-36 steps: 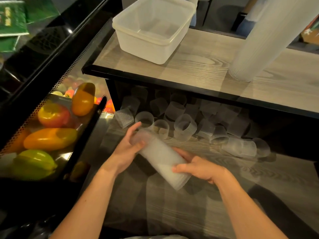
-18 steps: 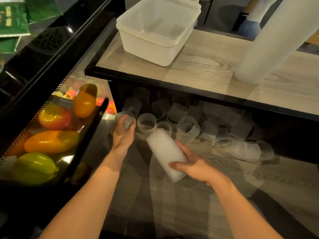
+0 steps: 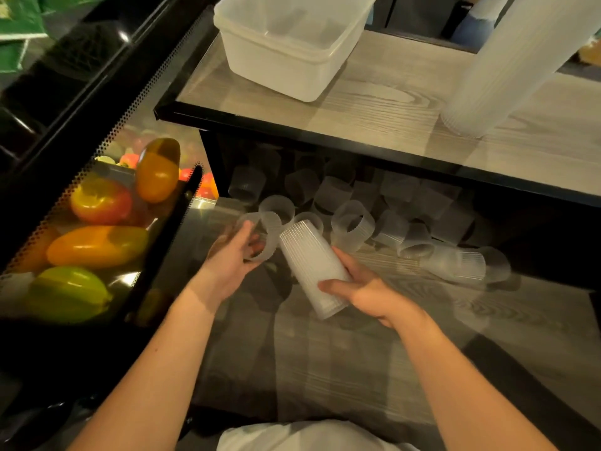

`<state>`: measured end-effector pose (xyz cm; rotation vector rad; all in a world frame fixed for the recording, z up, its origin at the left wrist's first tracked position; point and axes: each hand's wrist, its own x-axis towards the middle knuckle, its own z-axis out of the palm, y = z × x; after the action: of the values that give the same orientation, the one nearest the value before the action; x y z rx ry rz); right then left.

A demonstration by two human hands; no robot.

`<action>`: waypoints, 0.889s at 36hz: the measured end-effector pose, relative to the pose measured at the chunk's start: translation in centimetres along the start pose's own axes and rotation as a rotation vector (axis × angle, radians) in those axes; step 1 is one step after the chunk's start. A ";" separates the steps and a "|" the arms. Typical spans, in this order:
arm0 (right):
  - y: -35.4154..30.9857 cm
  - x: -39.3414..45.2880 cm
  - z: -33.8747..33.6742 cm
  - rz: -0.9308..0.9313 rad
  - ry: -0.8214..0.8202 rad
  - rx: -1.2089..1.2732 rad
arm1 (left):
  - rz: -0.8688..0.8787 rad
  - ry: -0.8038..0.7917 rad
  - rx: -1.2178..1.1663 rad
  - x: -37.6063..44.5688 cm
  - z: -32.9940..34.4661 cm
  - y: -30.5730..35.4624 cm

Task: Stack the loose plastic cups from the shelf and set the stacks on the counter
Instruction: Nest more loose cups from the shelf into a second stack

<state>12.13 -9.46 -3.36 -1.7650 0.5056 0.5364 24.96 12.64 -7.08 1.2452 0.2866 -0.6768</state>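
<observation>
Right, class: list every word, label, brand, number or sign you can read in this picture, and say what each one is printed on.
None can be read.
Green packets at the top left: pale print shows at the edge, too blurred and cropped to read.
White tub, tall cup stack on the counter, loose cups on the shelf, and the stack in the right hand: no print visible.

The cups [image 3: 353,226] were ribbed, translucent plastic; the counter [image 3: 383,102] grained wood; the tub [image 3: 286,43] matt, milky plastic.
</observation>
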 end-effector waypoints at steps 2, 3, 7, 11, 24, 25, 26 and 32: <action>0.1 -0.2 -0.5 0.019 -0.009 0.012 | -0.015 -0.007 0.006 0.0 -0.8 0.3; 0.0 -0.3 -0.7 0.018 -0.019 0.005 | -0.031 -0.027 0.014 0.1 -1.3 0.4; -0.1 -0.7 -1.4 -0.006 -0.127 -0.054 | -0.037 -0.062 0.203 -0.3 -1.6 0.6; 0.1 -1.1 -2.5 -0.009 -0.218 -0.065 | 0.038 -0.016 0.410 -0.4 -0.2 1.1; 0.4 -1.2 -3.5 0.010 -0.227 -0.197 | 0.223 -0.229 1.195 -0.1 0.6 4.0; 0.4 -1.2 -3.6 0.012 -0.234 -0.206 | 0.212 -0.239 1.239 0.1 0.5 4.2; 0.4 -1.2 -3.5 0.012 -0.240 -0.213 | 0.192 -0.256 1.287 0.1 0.4 4.3; 0.3 -1.2 -3.7 0.019 -0.284 -0.232 | 0.023 -0.360 1.516 -0.7 1.9 5.0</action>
<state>11.35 -13.00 -2.05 -1.8641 0.2690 0.8732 27.16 11.88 -2.21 2.4708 -0.7000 -1.1222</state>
